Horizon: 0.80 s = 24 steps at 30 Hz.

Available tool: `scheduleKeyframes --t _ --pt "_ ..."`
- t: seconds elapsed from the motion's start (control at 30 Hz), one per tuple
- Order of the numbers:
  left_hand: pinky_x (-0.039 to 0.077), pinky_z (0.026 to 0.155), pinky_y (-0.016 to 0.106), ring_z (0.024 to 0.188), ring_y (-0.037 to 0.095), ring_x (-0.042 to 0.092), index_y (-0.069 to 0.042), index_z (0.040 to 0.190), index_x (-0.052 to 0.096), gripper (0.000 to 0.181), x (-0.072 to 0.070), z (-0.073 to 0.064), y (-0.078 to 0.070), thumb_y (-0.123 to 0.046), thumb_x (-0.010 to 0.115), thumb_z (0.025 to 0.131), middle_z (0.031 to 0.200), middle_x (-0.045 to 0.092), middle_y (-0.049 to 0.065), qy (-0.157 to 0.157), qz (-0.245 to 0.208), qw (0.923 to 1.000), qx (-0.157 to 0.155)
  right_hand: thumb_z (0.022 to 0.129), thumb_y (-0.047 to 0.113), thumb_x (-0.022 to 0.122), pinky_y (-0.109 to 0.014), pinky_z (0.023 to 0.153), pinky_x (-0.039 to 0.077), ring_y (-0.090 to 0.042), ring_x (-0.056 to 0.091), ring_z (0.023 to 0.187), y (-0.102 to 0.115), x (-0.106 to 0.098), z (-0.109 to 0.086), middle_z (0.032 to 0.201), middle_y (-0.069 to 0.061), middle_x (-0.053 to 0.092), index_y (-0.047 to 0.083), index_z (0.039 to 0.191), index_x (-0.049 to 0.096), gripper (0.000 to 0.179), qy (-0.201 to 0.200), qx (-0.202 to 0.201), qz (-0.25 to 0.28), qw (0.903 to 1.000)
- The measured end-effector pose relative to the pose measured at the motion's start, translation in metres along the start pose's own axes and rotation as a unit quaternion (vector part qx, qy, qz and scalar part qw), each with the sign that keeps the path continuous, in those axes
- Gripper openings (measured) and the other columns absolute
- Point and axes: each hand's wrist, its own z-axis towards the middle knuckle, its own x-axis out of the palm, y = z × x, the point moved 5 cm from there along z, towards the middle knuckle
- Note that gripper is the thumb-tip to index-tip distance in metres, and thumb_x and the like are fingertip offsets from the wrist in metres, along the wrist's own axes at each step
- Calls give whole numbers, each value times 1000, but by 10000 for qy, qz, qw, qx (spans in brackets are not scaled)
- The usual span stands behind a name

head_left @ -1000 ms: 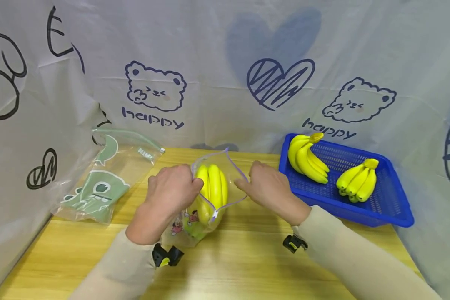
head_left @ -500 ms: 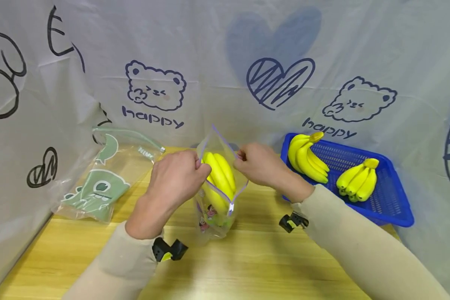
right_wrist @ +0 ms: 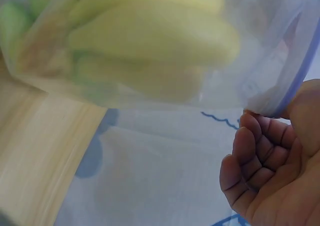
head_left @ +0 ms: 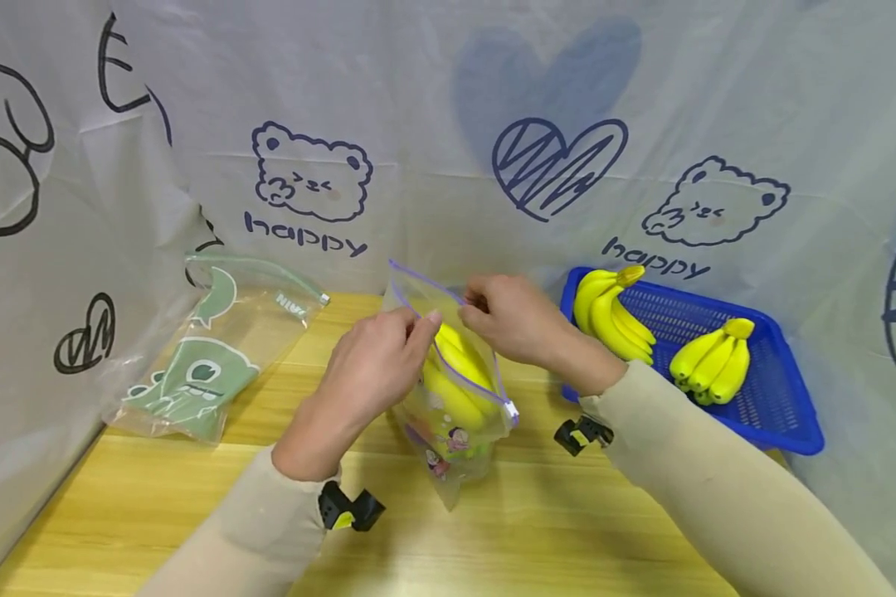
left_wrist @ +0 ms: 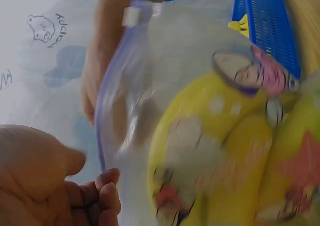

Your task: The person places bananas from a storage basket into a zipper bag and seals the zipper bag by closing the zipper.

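Observation:
A clear zip bag point(head_left: 455, 452) with a purple rim and cartoon prints stands over the table in the head view, tilted, with yellow bananas point(head_left: 448, 390) inside it. My right hand point(head_left: 518, 319) pinches the bag's rim on the far side, thumb and finger meeting at the purple strip in the right wrist view. My left hand point(head_left: 377, 356) is at the near left of the bag's mouth. In the left wrist view its thumb point(left_wrist: 75, 162) stands apart from the fingertips point(left_wrist: 109, 193), which lie at the rim. The white slider point(head_left: 511, 410) sits at the rim's right end.
A blue basket point(head_left: 784, 373) at the right holds two banana bunches, one on the left side point(head_left: 616, 319) and one on the right point(head_left: 713, 361). At the left lies another clear zip bag point(head_left: 209, 373) with a green dinosaur print. Printed cloth point(head_left: 433, 99) hangs behind the wooden table point(head_left: 538, 531).
The bag has moved from the left, been raised and turned, so its slider points right. Its mouth has narrowed. My hands have come closer together, and the left thumb has straightened.

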Motion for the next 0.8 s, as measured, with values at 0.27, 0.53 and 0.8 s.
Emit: scheduleKeyframes --t 0.27,0.53,0.8 --pt "45 84 47 100 36 55 -5 119 61 20 -11 8 18 -13 53 104 106 61 15 -860 84 9962 104 106 22 62 -35 66 41 -19 49 66 -21 -6 -3 76 -3 57 9 96 68 17 -7 111 37 9999" --pt "40 96 50 119 37 45 -15 130 69 29 -13 25 27 -19 71 101 129 58 15 -811 444 9936 644 106 23 63 -36 68 42 -20 52 70 -39 -1 -3 80 -4 63 11 97 70 16 -30 120 -66 9999" --pt "39 96 47 112 35 47 -12 104 75 12 -15 37 25 -23 71 102 116 64 11 -724 695 9900 992 106 33 64 -36 68 44 -19 52 69 -58 -3 -21 78 0 62 13 98 73 24 108 168 184 9996"
